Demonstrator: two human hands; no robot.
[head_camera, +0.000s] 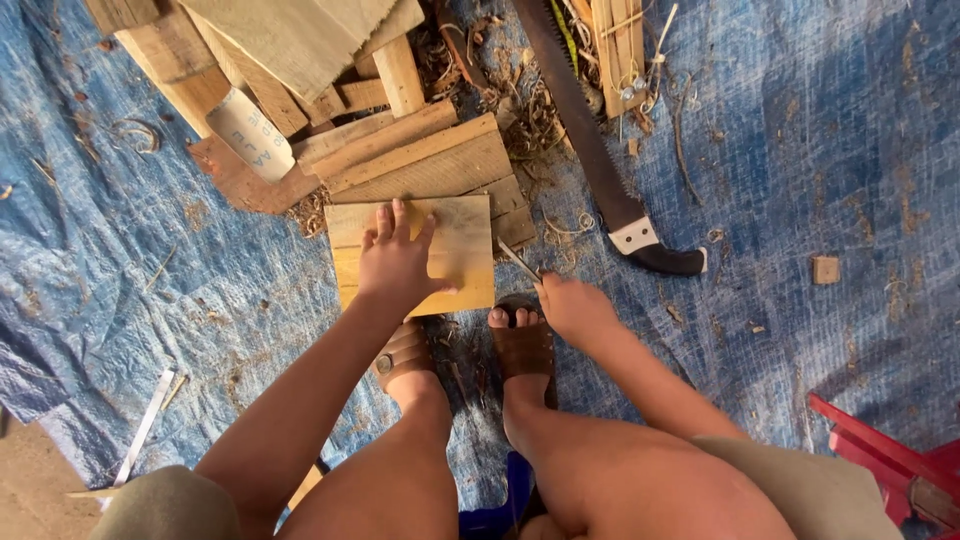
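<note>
Pressing down: the left hand (395, 262) lies flat on a small wooden board (455, 250), palm on the wood, fingers (385, 222) spread apart and not curled round anything.
Right hand: the right hand (572, 305) sits just beside the board's near right corner, its fingers closed on a thin pencil (518, 262) whose tip points at the board's right edge.
Board's place: it lies flat on the blue tarp (800, 150) on the floor, right in front of the person's sandalled feet (522, 345), its far edge against a heap of wood offcuts (410, 150).
How the board will handle: I judge it light and stiff, a thin pale plank with a dry, rough face, so it should not slip much under a palm. It looks unlikely to bend or break in the hand, though the edges may carry splinters.
Where to take hold: by the long edges, thumb on top and fingers beneath, or simply pinned flat from above as now.
Nearby: a hand saw (600, 170) with a dark handle lies on the tarp to the right, apart from both hands; shavings are scattered about; a small wood block (825, 269) sits farther right; something red (890, 460) shows at the lower right corner.
</note>
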